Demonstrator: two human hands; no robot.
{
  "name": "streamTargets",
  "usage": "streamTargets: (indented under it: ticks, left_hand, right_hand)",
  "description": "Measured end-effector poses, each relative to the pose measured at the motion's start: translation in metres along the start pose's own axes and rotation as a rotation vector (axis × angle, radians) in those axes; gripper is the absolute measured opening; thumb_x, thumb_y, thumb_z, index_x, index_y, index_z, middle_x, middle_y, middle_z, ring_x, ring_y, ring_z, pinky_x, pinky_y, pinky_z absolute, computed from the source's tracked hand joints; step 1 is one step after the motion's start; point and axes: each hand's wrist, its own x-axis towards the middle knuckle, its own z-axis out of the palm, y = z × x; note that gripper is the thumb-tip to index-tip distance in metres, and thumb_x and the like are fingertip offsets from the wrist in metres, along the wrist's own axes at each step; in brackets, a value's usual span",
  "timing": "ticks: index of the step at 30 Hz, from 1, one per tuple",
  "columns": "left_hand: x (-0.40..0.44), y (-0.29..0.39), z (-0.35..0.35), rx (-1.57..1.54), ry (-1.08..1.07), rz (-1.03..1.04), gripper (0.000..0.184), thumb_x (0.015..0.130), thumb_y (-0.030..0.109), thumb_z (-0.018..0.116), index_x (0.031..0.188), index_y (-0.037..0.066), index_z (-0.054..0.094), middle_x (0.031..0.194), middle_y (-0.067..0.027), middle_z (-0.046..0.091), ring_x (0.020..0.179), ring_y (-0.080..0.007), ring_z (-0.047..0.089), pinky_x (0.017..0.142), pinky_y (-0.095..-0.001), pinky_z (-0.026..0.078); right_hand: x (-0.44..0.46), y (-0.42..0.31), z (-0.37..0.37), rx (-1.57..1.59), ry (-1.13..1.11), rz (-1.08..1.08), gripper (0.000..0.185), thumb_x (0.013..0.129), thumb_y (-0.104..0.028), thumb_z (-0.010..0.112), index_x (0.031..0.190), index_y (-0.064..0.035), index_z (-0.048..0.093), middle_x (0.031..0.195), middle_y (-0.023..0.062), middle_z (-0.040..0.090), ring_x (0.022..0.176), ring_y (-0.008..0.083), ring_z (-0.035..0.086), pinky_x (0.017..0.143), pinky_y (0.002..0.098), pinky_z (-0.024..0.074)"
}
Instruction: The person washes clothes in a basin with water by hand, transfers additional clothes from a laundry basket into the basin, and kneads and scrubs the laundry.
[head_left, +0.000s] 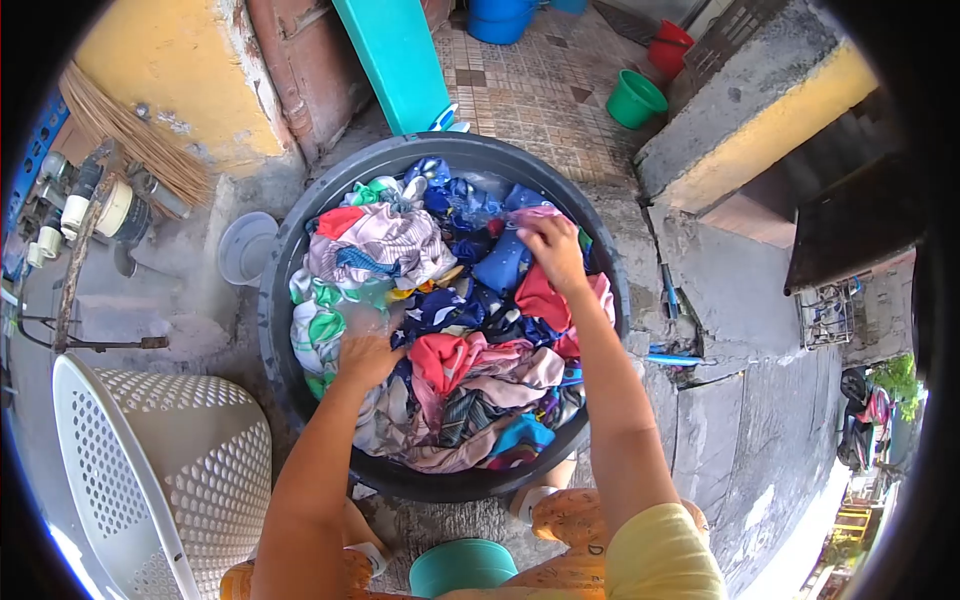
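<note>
Wet clothes of many colours fill a large round black tub, with some water showing between them. My left hand is low among the clothes at the tub's left middle, its fingers hidden in water and cloth. Beside it lie white and green cloth and dark blue patterned cloth. At the upper right of the tub, my right hand has its fingers curled on blue cloth and pink cloth. A striped pale pink piece is heaped at the upper left.
A white perforated laundry basket stands at the lower left, a small grey basin left of the tub. A teal stool is below. Green, red and blue buckets stand farther back. A turquoise post rises beyond the tub.
</note>
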Motion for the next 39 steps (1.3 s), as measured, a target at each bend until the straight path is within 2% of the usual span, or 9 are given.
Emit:
streamTargets:
  ticks: [3,8,14,18,22,26,31,35,39]
  left_hand:
    - [0.015,-0.017,0.019,-0.038,0.009,0.023,0.058,0.077,0.042,0.05,0.129,0.024,0.031,0.129,-0.0162,0.033,0.119,-0.0335,0.031,0.095,-0.0479,0.025]
    - [0.006,-0.011,0.015,0.121,0.193,0.077,0.059,0.077,0.041,0.051,0.129,0.021,0.032,0.129,-0.0166,0.033,0.119,-0.0343,0.031,0.096,-0.05,0.023]
    - [-0.016,0.002,-0.005,0.083,0.198,0.079,0.063,0.076,0.042,0.052,0.13,0.018,0.031,0.133,-0.0164,0.027,0.121,-0.037,0.025,0.095,-0.0556,0.018]
    - [-0.03,0.004,0.002,-0.07,0.483,0.315,0.067,0.074,0.048,0.052,0.13,0.017,0.032,0.139,-0.0149,0.013,0.125,-0.039,0.016,0.095,-0.0593,0.011]
    - [-0.038,0.014,0.003,0.168,0.312,0.381,0.065,0.073,0.049,0.053,0.129,0.022,0.034,0.14,-0.0121,0.011,0.124,-0.0414,0.016,0.093,-0.0631,0.009]
    - [-0.018,0.007,0.009,0.114,0.218,0.226,0.058,0.075,0.043,0.054,0.127,0.028,0.035,0.139,-0.0107,0.016,0.121,-0.0384,0.024,0.093,-0.0596,0.018]
    - [-0.006,-0.005,0.024,-0.355,-0.088,0.102,0.058,0.075,0.039,0.054,0.128,0.027,0.033,0.138,-0.0109,0.017,0.121,-0.0373,0.024,0.095,-0.054,0.022]
    - [-0.01,-0.003,0.028,-0.175,0.058,0.133,0.055,0.076,0.039,0.053,0.127,0.027,0.036,0.14,-0.0087,0.01,0.124,-0.0331,0.021,0.097,-0.0529,0.018]
    - [-0.015,0.007,0.02,0.031,0.143,0.137,0.058,0.074,0.041,0.053,0.127,0.025,0.036,0.14,-0.0089,0.008,0.126,-0.0342,0.015,0.098,-0.0538,0.014]
  right_hand:
    - [-0.036,-0.021,0.022,-0.329,0.014,0.082,0.043,0.073,-0.05,0.052,0.106,-0.023,0.059,0.126,0.0151,0.037,0.119,0.0347,0.03,0.093,0.0475,0.0285]
    - [-0.069,-0.03,0.023,-0.26,-0.259,0.262,0.055,0.077,-0.055,0.042,0.121,-0.022,0.044,0.131,0.0165,0.032,0.123,0.0326,0.025,0.096,0.046,0.0256]
    - [-0.049,-0.001,0.042,-0.189,-0.393,0.299,0.055,0.083,-0.047,0.036,0.129,-0.0164,0.031,0.118,0.0155,0.048,0.11,0.0309,0.044,0.094,0.0425,0.0295]
    - [-0.029,0.032,0.076,-0.246,-0.514,0.338,0.043,0.084,-0.034,0.037,0.12,-0.0107,0.043,0.104,0.0175,0.055,0.097,0.0326,0.053,0.088,0.0426,0.036]
    - [-0.019,0.022,0.082,-0.501,-0.593,0.337,0.036,0.08,-0.021,0.034,0.105,-0.0046,0.055,0.098,0.0206,0.058,0.09,0.0313,0.057,0.078,0.0394,0.0445]
    - [-0.029,-0.002,0.066,-0.245,-0.159,0.537,0.025,0.079,-0.016,0.038,0.087,-0.0036,0.058,0.084,0.0205,0.06,0.082,0.0334,0.058,0.07,0.0403,0.0473]
    - [-0.067,-0.014,-0.01,-0.403,0.259,0.155,0.01,0.075,-0.019,0.052,0.077,-0.0097,0.056,0.073,0.0056,0.059,0.077,0.0229,0.055,0.074,0.0375,0.0365]
    - [-0.105,-0.015,-0.014,-0.416,0.008,0.292,0.052,0.074,-0.05,0.05,0.117,-0.0217,0.048,0.128,0.0103,0.037,0.117,0.0291,0.034,0.093,0.0441,0.028]
    - [-0.12,-0.019,0.002,-0.339,-0.167,0.387,0.066,0.075,-0.052,0.049,0.131,-0.0252,0.027,0.135,0.0171,0.023,0.122,0.0352,0.025,0.098,0.0461,0.0226]
